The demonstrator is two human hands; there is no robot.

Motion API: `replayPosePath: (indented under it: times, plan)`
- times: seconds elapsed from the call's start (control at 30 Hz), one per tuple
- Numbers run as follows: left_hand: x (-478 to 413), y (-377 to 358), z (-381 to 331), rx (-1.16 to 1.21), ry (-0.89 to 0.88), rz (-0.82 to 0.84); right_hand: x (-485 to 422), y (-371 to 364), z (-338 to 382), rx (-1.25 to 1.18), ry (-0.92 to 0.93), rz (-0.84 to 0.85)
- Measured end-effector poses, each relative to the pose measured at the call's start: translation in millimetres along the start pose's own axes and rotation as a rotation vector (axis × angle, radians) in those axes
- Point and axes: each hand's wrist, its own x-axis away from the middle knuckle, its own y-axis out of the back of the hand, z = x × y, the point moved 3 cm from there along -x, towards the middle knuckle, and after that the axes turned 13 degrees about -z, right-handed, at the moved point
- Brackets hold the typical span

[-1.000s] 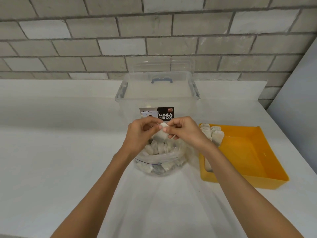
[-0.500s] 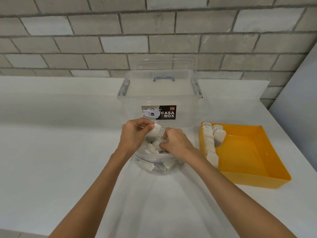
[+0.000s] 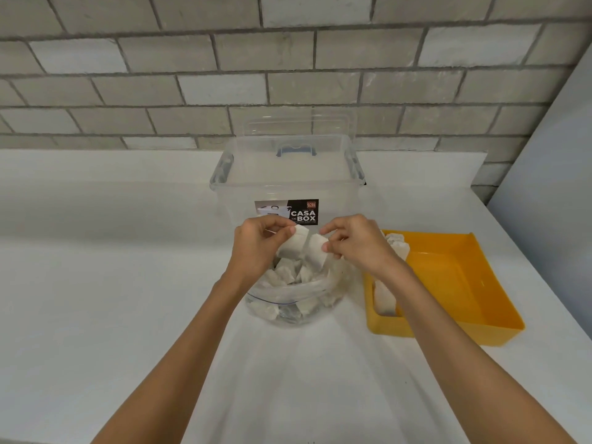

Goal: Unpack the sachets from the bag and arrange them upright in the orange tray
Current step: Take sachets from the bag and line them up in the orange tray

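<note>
A clear plastic bag (image 3: 294, 302) stands open on the white counter, with several white sachets inside. Just above its mouth my left hand (image 3: 256, 248) pinches one white sachet (image 3: 293, 245). Beside it my right hand (image 3: 355, 248) pinches a second white sachet (image 3: 315, 254). The two sachets almost touch. The orange tray (image 3: 455, 283) lies to the right of the bag. A row of white sachets (image 3: 395, 248) stands upright along its left wall, partly hidden by my right forearm.
A large clear storage box (image 3: 288, 184) with a black label and a blue handle stands right behind the bag. A grey brick wall runs along the back of the counter (image 3: 112, 299). A pale panel (image 3: 557, 187) rises at the far right.
My right hand dipped into the bag and came up holding a second sachet. My left hand has kept its sachet above the bag throughout.
</note>
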Motion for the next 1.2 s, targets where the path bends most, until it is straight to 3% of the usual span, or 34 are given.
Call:
replayPosePath:
  times: [0.47,0.8,1.2]
  plan:
    - [12.7,-63.2,-46.0,0.119,-0.063,0.121,5.9,110.4,-35.5,0.036,-0.026,-0.26]
    - [19.4,-83.7,-53.4,0.062,-0.064,0.127,7.1,102.7,-103.8,0.168,-0.236,-0.097]
    - [20.8,-87.5,-56.0,0.049,-0.061,0.117,0.6,75.4,-116.8,0.032,-0.266,-0.154]
